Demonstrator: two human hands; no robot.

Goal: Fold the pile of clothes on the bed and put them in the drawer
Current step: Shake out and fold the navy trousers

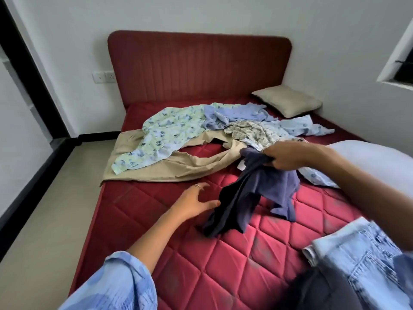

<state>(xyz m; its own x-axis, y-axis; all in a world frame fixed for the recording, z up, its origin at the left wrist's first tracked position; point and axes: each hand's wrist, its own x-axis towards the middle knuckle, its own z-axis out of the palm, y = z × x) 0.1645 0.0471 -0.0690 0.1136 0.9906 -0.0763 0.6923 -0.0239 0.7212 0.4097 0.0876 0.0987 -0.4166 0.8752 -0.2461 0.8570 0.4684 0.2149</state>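
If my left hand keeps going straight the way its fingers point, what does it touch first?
Most likely the dark navy garment hanging from your right hand. The left hand is open with its fingertips almost at the cloth's hanging edge, just above the red mattress; the depth is hard to judge.

My right hand [282, 155] is gripping a dark blue garment [252, 198] above the red mattress [223, 260]; my left hand [194, 201] is reaching open beside it. Behind the garment, the clothes pile [201, 128] is lying spread out.

A rolled light-blue crinkled sleeve [116, 285] and a thin ring [198, 186] on the left hand [192, 203].
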